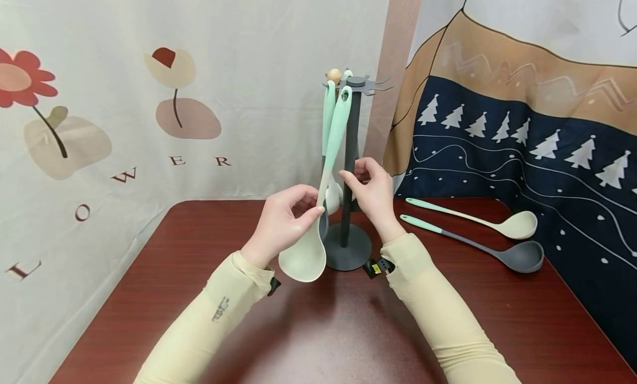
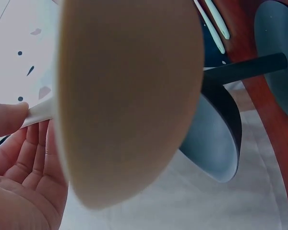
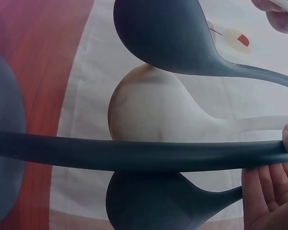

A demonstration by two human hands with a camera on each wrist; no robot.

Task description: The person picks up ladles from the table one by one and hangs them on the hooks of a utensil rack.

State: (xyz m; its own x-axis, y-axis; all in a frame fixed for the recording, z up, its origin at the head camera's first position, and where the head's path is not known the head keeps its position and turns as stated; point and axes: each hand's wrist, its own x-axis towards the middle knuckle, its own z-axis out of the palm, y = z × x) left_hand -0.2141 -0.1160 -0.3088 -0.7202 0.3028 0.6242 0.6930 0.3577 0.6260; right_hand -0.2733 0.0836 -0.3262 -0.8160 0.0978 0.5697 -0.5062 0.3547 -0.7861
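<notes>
My left hand pinches a cream ladle low on its stem, thumb in front. The mint handle slants upward, and the hole at its top overlaps a hook of the dark grey utensil rack. With thumb and fingers my right hand grips the rack's upright post. Other utensils hang around that post: in the right wrist view, a dark ladle, a pale ladle and another dark utensil partly hidden by the post. The cream ladle's bowl fills much of the left wrist view.
On the right of the red-brown table lie a second cream ladle and a grey ladle, both with mint handles pointing left. Printed curtains hang close behind the table. A round wooden knob tops one hanging utensil.
</notes>
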